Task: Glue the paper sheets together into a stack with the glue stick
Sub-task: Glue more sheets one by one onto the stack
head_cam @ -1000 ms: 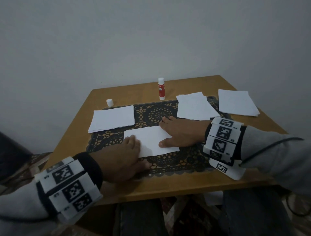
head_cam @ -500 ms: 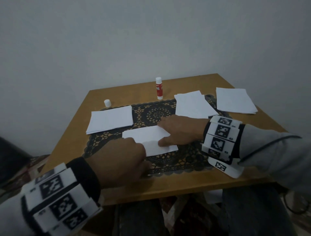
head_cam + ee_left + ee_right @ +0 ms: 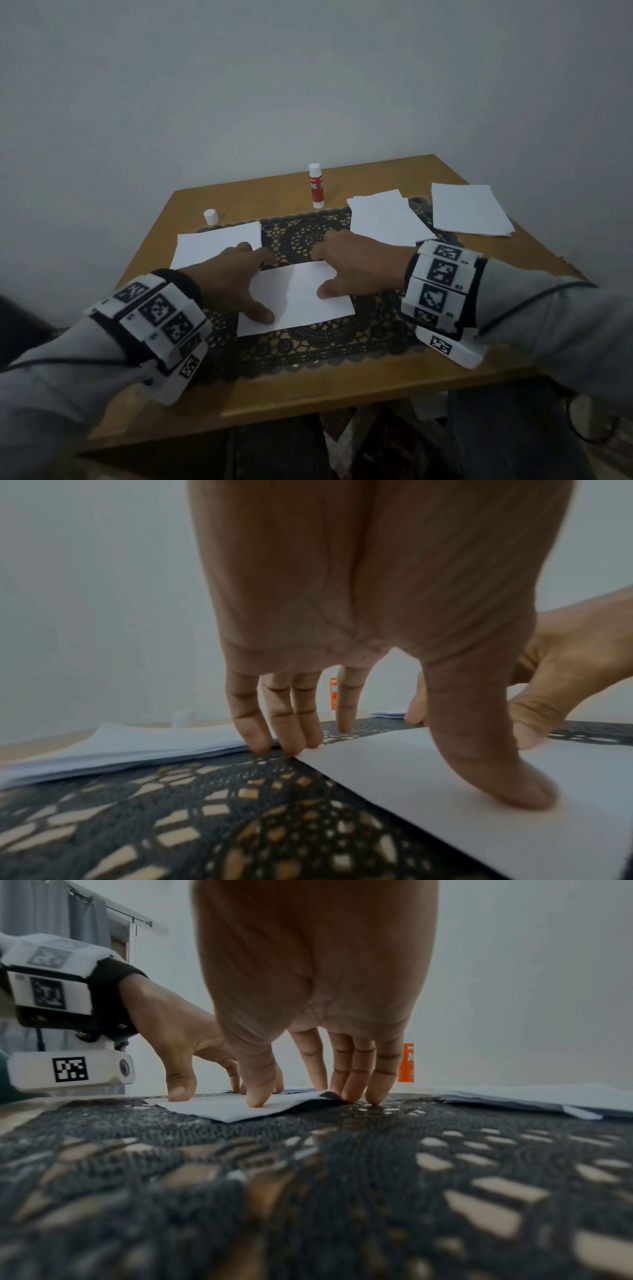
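At the centre of the head view, a white paper sheet (image 3: pixel 296 298) lay on the black lace mat (image 3: pixel 329 346). The left hand (image 3: pixel 236 284) and right hand (image 3: pixel 356 263) pressed it with spread, nearly straight fingers, thumbs on top, gripping nothing. The uncapped glue stick (image 3: pixel 315 186) stood upright at the desk's (image 3: pixel 308 387) far edge, with its cap (image 3: pixel 210 217) to the left and paper stacks (image 3: pixel 471 209) nearby.

Dim, bluish, flat light in all three views, with no glare. In the head view a soft shadow crosses the white paper sheet (image 3: pixel 301 301), and the frame edges darken and bend. In both wrist views the black lace table mat (image 3: pixel 308 1191) nearest the lens is blurred, and the pictures look grainy.
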A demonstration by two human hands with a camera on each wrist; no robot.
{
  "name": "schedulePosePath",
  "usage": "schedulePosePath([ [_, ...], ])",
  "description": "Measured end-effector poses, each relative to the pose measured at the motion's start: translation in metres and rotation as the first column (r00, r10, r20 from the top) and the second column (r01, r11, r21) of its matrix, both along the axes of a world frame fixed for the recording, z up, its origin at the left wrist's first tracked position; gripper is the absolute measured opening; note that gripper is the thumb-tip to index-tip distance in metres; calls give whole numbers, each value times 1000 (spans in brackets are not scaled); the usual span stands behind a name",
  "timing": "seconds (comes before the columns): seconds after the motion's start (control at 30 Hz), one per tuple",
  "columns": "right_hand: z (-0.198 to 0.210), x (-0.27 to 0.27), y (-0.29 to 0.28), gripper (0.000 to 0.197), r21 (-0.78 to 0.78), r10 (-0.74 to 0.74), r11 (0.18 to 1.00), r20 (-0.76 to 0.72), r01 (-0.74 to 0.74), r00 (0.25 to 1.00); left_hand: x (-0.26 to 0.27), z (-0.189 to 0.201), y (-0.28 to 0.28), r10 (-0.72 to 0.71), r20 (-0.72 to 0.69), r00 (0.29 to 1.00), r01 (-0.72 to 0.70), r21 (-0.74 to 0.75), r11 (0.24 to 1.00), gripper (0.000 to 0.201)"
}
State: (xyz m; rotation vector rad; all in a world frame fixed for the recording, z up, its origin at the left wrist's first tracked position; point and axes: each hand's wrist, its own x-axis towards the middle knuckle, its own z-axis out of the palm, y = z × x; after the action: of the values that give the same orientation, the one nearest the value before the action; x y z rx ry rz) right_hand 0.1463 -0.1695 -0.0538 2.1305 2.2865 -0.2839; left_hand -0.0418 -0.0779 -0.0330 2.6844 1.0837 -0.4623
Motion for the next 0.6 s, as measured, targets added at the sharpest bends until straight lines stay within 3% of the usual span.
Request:
schedulePosePath([
  [0.23,1,-2,1,38,5,2,1000,-40,-1,999,2,-2,7,19,-30,999,-20,-26,999,84],
  [0.6,0,-1,-2,48,29,-9,1000,-105,12,994,-1,-3,10,45,125,991,-43,-25,999,70],
])
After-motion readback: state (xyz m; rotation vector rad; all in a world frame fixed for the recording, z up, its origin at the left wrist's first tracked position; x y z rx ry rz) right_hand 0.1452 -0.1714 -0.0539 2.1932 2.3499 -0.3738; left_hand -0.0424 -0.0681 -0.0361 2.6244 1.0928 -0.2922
